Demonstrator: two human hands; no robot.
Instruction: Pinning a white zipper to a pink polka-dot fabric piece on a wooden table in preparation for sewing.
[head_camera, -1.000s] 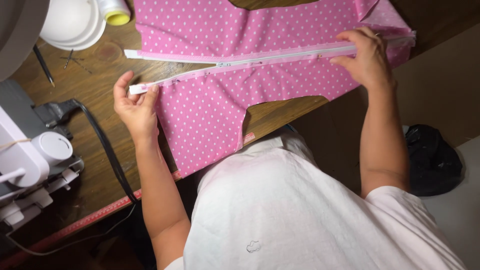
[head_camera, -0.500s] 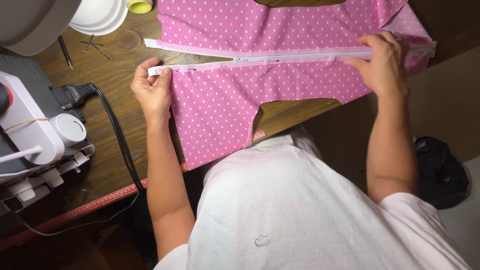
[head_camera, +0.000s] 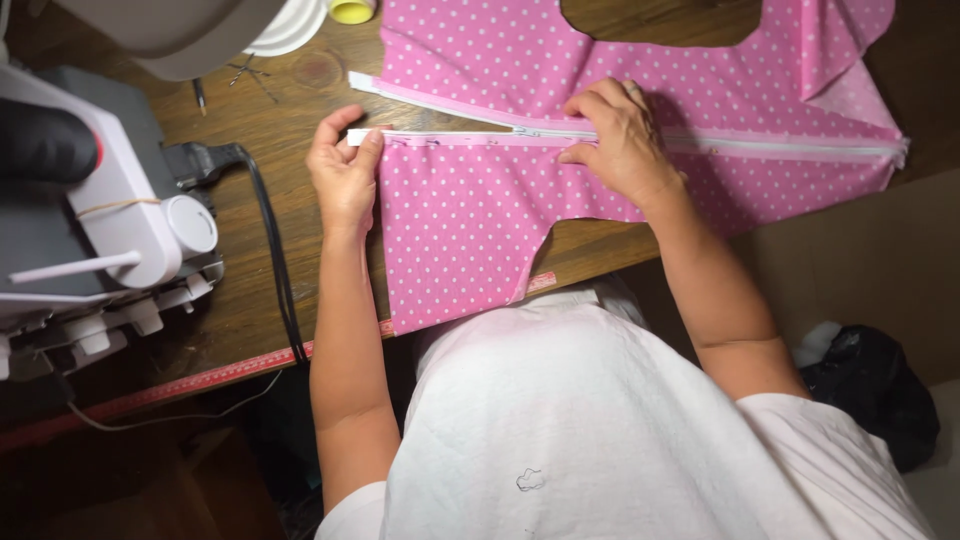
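left hand (head_camera: 343, 172) pinching the end of one white zipper (head_camera: 440, 140) between thumb and fingers. right hand (head_camera: 617, 140) half curled, fingertips pressing the zipper near its slider onto one pink dotted fabric (head_camera: 470, 230) spread across the wooden table (head_camera: 260, 260). one serger (head_camera: 90, 215) far left, one black cable (head_camera: 270, 250) beside it, one red tape (head_camera: 200, 380) along the edge.

Wooden table (head_camera: 290, 120): brown, bare patches worn. White and grey sewing machine (head_camera: 110, 230), left edge of table. Black cable (head_camera: 275, 260), running from machine toward front edge. Red measuring tape (head_camera: 200, 380) along table front. White dish (head_camera: 290, 30), top left; yellow-capped bottle (head_camera: 352, 10) beside it. Black bag (head_camera: 870, 385), lower right.
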